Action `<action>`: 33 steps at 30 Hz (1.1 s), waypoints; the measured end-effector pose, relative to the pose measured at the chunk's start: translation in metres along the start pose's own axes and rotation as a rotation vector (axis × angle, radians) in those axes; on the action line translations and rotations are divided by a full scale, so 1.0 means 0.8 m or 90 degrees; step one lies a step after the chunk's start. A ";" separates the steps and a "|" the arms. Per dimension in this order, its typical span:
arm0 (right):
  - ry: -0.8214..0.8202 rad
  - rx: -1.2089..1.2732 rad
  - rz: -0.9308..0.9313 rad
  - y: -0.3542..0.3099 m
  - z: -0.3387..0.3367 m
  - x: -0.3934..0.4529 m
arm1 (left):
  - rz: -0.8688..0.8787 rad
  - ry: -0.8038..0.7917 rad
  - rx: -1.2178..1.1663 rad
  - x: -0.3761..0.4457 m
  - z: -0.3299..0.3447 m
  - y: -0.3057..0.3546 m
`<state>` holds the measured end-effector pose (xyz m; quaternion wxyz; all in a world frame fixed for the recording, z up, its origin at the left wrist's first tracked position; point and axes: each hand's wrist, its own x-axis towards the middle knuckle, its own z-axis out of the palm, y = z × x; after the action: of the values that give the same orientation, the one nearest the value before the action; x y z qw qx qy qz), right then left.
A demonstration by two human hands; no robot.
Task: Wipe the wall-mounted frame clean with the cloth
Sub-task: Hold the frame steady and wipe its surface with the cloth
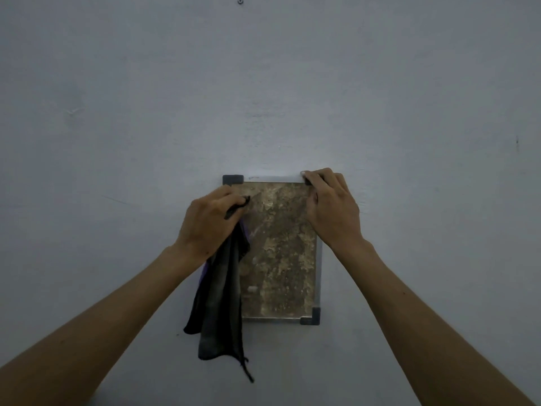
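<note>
I'm gripping the cloth (218, 291) bunched in my left hand (208, 222), fingers curled round it, pressing its top end to the upper left of the frame (281, 250), w/ most of the fabric hanging loose below my wrist. My right hand (329, 206) is pinching the frame's top right corner, fingers hooked over the edge, thumb on the front, steadying it vs the wall (263, 83). The frame's sitting between my two hands, hung flat on the wall. To do this well I'm thinking: keep the right hand firm so the frame isn't swinging, fold the cloth into a pad so more of it is touching, work top to bottom in overlapping strokes, incl. the dark corner caps. The panel is looking blotchy brown, so prob lots left to wipe. Room is dim; the wall's pale, plain, w/ a small fixing (240, 1) high above my hands
</note>
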<state>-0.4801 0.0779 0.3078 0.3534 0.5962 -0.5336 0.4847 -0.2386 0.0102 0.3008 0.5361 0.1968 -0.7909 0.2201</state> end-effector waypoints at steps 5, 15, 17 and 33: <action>0.006 -0.002 0.002 -0.001 0.001 -0.001 | 0.015 -0.031 0.031 0.002 -0.016 -0.008; 0.000 0.003 0.004 -0.002 -0.001 -0.001 | -0.122 0.055 -0.038 -0.015 0.002 -0.004; -0.002 0.003 0.005 -0.001 0.000 -0.001 | -0.199 0.128 -0.051 -0.008 0.001 -0.008; 0.002 0.012 0.014 -0.003 0.003 -0.003 | -0.325 0.208 -0.137 -0.022 0.067 0.074</action>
<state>-0.4773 0.0767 0.3048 0.3433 0.5931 -0.5349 0.4943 -0.3055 0.0304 0.2591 0.7117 0.2926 -0.6383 0.0222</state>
